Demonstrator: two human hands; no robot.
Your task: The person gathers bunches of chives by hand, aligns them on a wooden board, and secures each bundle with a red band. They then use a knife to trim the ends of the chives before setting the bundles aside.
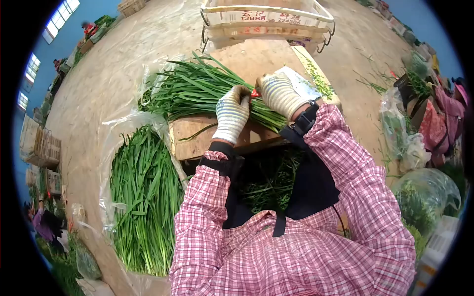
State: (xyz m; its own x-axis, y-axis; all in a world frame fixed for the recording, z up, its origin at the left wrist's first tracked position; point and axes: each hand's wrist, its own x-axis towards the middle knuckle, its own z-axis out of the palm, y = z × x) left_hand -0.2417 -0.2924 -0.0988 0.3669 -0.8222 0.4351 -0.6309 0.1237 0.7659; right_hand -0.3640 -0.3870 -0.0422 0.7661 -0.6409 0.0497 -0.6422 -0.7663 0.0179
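Note:
A bundle of long green chives [192, 89] lies across a wooden board [197, 135], leaf tips to the left. My left hand [232, 112], in a striped knit glove, grips the bundle near its stem end. My right hand [279, 93], gloved the same way, closes on the stems beside it. A small red band or tie [255, 92] shows between the two hands. I cannot tell which hand pinches it.
A large heap of chives [143, 197] lies on clear plastic at the lower left. Stacked white crates [266, 22] stand beyond the board. Bagged greens [424, 195] and other people sit at the right and far left. Cut scraps lie under the board.

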